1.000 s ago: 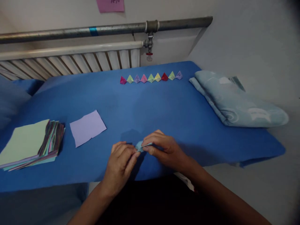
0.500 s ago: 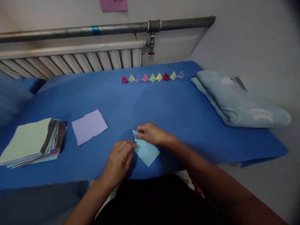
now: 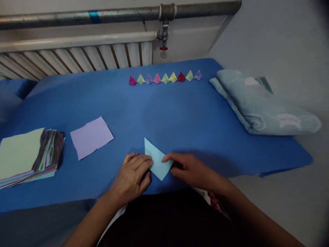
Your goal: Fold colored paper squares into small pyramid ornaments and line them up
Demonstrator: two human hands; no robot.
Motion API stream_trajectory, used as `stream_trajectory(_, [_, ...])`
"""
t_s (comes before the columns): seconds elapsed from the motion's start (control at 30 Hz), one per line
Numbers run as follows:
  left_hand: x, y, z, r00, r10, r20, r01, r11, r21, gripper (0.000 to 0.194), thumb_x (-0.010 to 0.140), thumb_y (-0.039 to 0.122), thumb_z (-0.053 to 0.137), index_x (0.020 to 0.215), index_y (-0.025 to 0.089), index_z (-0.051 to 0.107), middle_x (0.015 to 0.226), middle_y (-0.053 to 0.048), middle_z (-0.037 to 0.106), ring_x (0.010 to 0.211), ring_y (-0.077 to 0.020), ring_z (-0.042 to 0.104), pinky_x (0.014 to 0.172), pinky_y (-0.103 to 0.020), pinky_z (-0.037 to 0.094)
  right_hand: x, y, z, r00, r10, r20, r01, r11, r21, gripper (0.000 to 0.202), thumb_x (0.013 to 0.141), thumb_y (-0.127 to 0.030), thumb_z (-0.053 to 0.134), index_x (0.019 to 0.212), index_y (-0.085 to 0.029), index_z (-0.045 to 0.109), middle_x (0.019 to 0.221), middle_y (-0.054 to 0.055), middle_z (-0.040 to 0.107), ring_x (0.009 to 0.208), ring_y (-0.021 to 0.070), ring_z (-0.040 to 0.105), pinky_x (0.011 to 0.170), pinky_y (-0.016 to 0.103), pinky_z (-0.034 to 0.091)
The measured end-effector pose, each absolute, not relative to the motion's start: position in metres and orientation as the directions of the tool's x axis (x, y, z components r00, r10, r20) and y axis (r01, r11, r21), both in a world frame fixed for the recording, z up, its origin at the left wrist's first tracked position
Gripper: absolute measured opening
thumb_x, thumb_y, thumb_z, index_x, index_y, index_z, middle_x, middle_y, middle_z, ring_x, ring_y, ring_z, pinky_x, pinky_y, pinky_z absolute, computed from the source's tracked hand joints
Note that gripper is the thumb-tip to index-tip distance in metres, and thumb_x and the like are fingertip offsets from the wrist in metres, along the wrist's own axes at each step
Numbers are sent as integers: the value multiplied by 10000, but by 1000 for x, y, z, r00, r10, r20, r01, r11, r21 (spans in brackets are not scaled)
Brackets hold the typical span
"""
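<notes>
A light blue folded paper (image 3: 158, 160) lies on the blue cloth near the front edge, one sharp tip pointing away from me. My left hand (image 3: 133, 175) rests at its left side, fingertips pressing on the paper's edge. At the right corner my right hand (image 3: 189, 168) has its index finger on the paper and its thumb beside the edge, pinching that corner.
Left of the hands lies a purple sheet (image 3: 92, 138), with a stack of coloured paper (image 3: 22, 151) farther left. Several small folded paper pieces (image 3: 157, 79) form a row at the back. A folded light blue blanket (image 3: 264, 106) lies at the right, and a radiator (image 3: 95, 58) stands behind.
My right hand has moved from the paper's far tip to its right corner. The fingers of my left hand now reach farther onto the paper. The view has tilted slightly down.
</notes>
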State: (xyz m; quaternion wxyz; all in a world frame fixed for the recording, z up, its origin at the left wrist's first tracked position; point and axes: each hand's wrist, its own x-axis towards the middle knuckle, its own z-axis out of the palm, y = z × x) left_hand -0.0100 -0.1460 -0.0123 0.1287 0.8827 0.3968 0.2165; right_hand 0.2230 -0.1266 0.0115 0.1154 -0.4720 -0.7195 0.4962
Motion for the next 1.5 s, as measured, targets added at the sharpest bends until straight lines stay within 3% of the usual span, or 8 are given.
stream_trajectory(0.13, [-7, -148, -14, 566, 763, 312, 663, -647, 378, 256, 841, 205, 566, 1096, 184, 562, 1110, -94, 665, 1026, -216, 614, 955, -432, 396, 226, -141, 3, -559, 827, -52, 547, 321, -773, 399, 772, -52, 484, 1114, -204, 625, 929, 36, 666, 845, 161, 589, 769, 298, 454])
stream_trajectory(0.23, [-4, -147, -18, 546, 756, 361, 680, -652, 336, 199, 860, 172, 543, 1056, 185, 576, 1063, -79, 686, 985, -200, 633, 932, -414, 409, 225, -143, -3, -545, 834, 85, 568, 442, -695, 317, 837, -86, 492, 1094, -200, 637, 933, 61, 668, 884, 187, 578, 779, 331, 471])
stream_trajectory(0.5, [-3, -147, -25, 523, 736, 430, 692, -662, 290, 140, 877, 158, 555, 1001, 172, 620, 1056, -83, 688, 952, -188, 642, 908, -384, 431, 226, -147, -15, -440, 868, 229, 683, 489, -542, 215, 903, -161, 497, 1007, -194, 682, 1107, 112, 619, 991, 220, 559, 832, 388, 493])
stream_trajectory(0.7, [0, -147, -27, 496, 765, 412, 718, -627, 300, 106, 896, 159, 534, 958, 170, 619, 1052, -77, 670, 928, -187, 621, 884, -385, 429, 223, -145, -18, -372, 894, 249, 670, 445, -595, 147, 899, -180, 529, 900, -180, 676, 1073, 98, 635, 1002, 211, 572, 877, 386, 470])
stream_trajectory(0.97, [8, -148, -27, 346, 871, 348, 784, -472, 402, 102, 903, 211, 521, 867, 178, 610, 1079, -88, 639, 965, -219, 596, 874, -419, 420, 220, -139, -15, -306, 938, 161, 701, 336, -629, 97, 870, -179, 566, 798, -189, 629, 1066, 82, 637, 1013, 217, 568, 873, 394, 466])
stream_trajectory(1.27, [12, -147, -24, 229, 942, 245, 797, -326, 508, 130, 891, 253, 527, 793, 202, 596, 1068, -75, 642, 996, -246, 577, 886, -467, 403, 218, -137, -13, -269, 955, 122, 711, 282, -644, 108, 861, -179, 568, 762, -187, 611, 1066, 82, 640, 1006, 220, 569, 862, 400, 467])
stream_trajectory(1.5, [8, -148, -27, 207, 956, 206, 808, -286, 515, 118, 883, 260, 557, 780, 206, 577, 1066, -81, 634, 1023, -264, 550, 911, -511, 355, 219, -138, -13, -237, 969, 68, 719, 222, -659, 80, 840, -182, 594, 760, -191, 589, 1098, 77, 626, 1041, 231, 545, 882, 414, 452])
